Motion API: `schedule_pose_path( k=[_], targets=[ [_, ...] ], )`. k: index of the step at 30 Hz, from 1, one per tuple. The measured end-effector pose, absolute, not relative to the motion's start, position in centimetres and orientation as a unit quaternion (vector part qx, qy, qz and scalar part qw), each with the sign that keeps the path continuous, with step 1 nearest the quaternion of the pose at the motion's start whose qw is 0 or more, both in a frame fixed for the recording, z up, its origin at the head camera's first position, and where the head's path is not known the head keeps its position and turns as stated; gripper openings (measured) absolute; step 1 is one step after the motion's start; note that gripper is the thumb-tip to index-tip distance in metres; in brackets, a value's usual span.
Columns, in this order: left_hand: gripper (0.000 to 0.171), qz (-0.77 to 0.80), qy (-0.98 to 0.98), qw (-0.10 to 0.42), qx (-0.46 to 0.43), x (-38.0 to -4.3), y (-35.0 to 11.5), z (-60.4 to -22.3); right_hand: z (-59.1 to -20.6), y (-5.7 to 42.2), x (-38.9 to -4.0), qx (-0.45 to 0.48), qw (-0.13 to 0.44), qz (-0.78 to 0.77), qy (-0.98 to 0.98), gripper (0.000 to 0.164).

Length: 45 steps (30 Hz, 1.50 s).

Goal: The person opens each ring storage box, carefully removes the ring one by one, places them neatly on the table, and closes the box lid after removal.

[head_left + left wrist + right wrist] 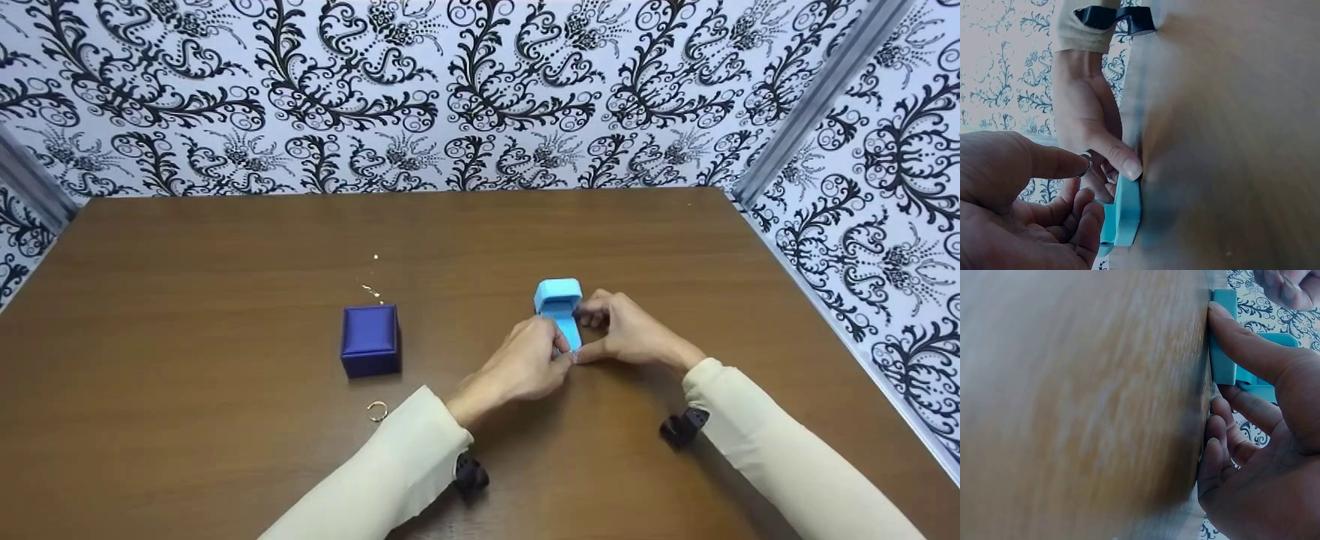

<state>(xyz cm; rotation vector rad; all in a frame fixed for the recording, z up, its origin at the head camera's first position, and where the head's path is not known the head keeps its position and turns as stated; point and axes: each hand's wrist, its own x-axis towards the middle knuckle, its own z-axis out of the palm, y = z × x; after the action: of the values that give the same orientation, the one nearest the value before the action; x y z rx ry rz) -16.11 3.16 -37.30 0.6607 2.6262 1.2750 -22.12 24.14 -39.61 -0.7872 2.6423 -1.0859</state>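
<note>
An open turquoise ring box stands on the table with its lid raised. My right hand steadies it, thumb along the front of the base and index finger by the side, as the right wrist view shows. Over the front of the box, my left hand pinches a small silver ring between thumb and forefinger. In the left wrist view the ring is close above the turquoise base. The left hand covers part of the box's inside in the head view.
A closed dark blue box sits left of the hands, with a gold ring lying in front of it. Small shiny pieces of jewellery lie behind that box. Patterned walls border the brown table.
</note>
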Motion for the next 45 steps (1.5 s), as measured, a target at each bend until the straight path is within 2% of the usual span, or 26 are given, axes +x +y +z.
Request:
schedule_pose_path(
  k=[2,8,11,26,35,38,42,45],
  targets=[
    [0.007,0.416,0.880,0.073,0.220,-15.8,3.3,-37.4,-39.6,24.1,-22.1,-0.264,0.088,-0.363,0.889,0.037],
    [0.039,0.382,0.894,0.073,0.224,-15.2,3.8,-37.9,-39.7,24.1,-22.2,-0.271,0.081,-0.354,0.891,0.042],
    [0.045,0.357,0.904,0.077,0.222,-14.9,4.1,-38.1,-39.8,24.1,-22.2,-0.268,0.084,-0.350,0.894,0.044],
    [0.047,0.315,0.919,0.085,0.220,-14.6,4.3,-38.4,-39.8,24.2,-22.2,-0.259,0.084,-0.357,0.893,0.045],
    [0.048,0.360,0.905,0.102,0.201,-15.7,3.5,-37.7,-39.7,24.1,-22.1,-0.250,0.092,-0.361,0.894,0.045],
    [0.041,0.388,0.899,0.105,0.177,-16.4,3.0,-37.2,-39.7,24.1,-22.1,-0.256,0.092,-0.359,0.893,0.045],
    [0.018,0.420,0.892,0.084,0.145,-17.1,2.5,-36.5,-39.8,24.1,-22.2,-0.260,0.092,-0.356,0.893,0.043],
    [0.025,0.444,0.886,0.058,0.123,-17.5,2.1,-36.2,-39.8,24.2,-22.2,-0.261,0.094,-0.354,0.893,0.043]
  ],
)
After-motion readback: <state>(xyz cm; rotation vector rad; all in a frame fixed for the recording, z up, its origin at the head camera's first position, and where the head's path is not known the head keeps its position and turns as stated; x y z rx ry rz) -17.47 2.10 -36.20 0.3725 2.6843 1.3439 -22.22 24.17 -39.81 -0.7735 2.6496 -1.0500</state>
